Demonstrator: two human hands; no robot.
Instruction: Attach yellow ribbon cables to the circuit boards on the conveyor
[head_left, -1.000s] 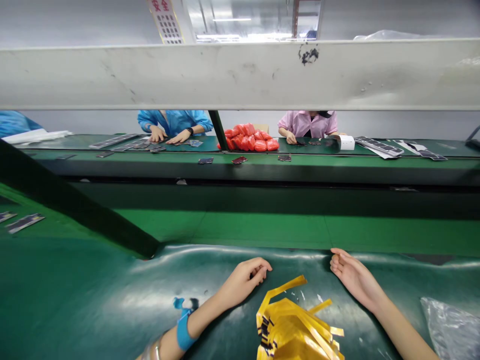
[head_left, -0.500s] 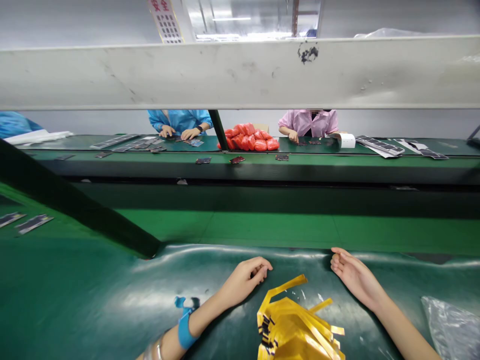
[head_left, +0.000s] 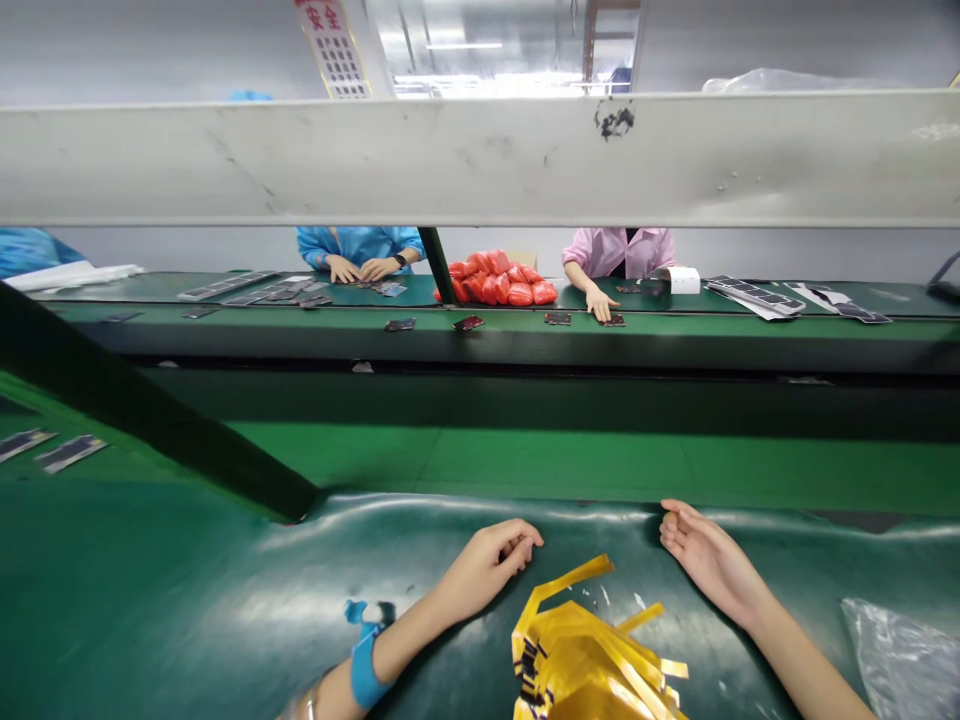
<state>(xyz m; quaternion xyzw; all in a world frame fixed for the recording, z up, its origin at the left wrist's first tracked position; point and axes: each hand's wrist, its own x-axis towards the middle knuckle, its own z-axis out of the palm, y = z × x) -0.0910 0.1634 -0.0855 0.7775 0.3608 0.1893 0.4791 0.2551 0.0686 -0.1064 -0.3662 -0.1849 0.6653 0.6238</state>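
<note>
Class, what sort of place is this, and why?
Probably a factory line: flat pieces lie on a green strip resembling a conveyor belt, people in blue and pink work beyond, and red packets are piled between them.

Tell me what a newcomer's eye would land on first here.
Most likely the shiny yellow bundle with loose strips, lying on the green work surface at the bottom of the picture, between the forearms of the left hand and right hand. Next would come the heap of red packets on the far bench, between two co-workers, and the broad pale beam crossing the upper view.
</note>
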